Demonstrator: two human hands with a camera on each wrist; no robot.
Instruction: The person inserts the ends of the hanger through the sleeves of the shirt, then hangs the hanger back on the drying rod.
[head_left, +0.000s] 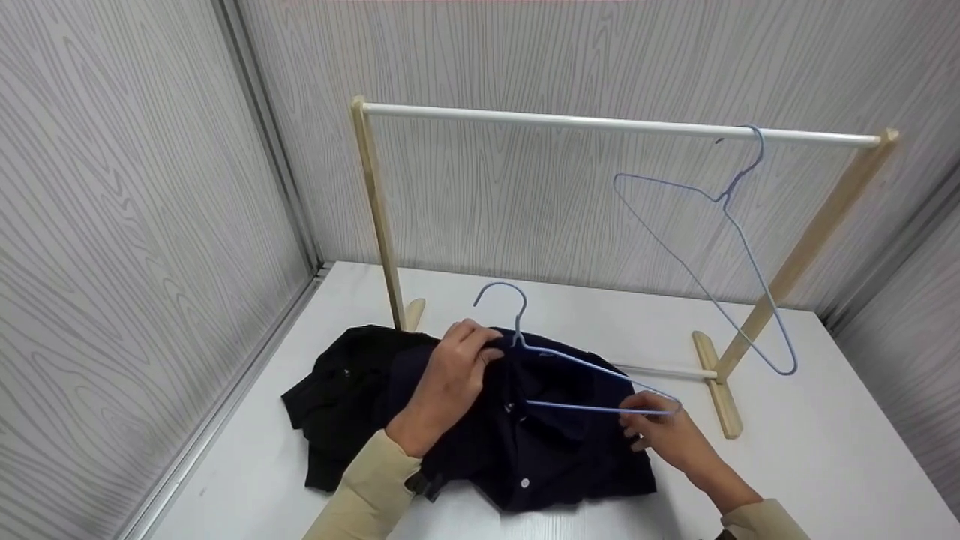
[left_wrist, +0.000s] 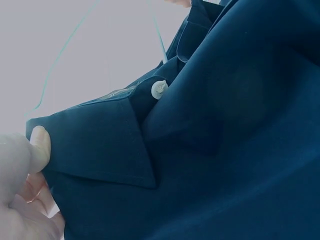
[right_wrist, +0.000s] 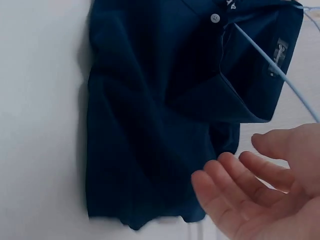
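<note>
A navy button-up shirt (head_left: 577,465) lies on the table with its collar raised. My left hand (head_left: 454,371) pinches the collar (left_wrist: 100,142) between thumb and fingers. A blue wire hanger (head_left: 585,407) has its left part inside the shirt's neck, while its hook sticks up beside my left fingers. Outside the shirt, the hanger's right end passes close to my right hand (head_left: 664,429). In the right wrist view that hand's fingers (right_wrist: 225,187) are spread loosely with nothing between them; whether they touch the wire is unclear.
Left of the navy shirt, a black garment (head_left: 345,412) lies on the white table (head_left: 247,465). Behind stands a rack with wooden legs (head_left: 375,210) and a white rail (head_left: 525,117). Another blue hanger (head_left: 750,251) hangs bare at the rail's right.
</note>
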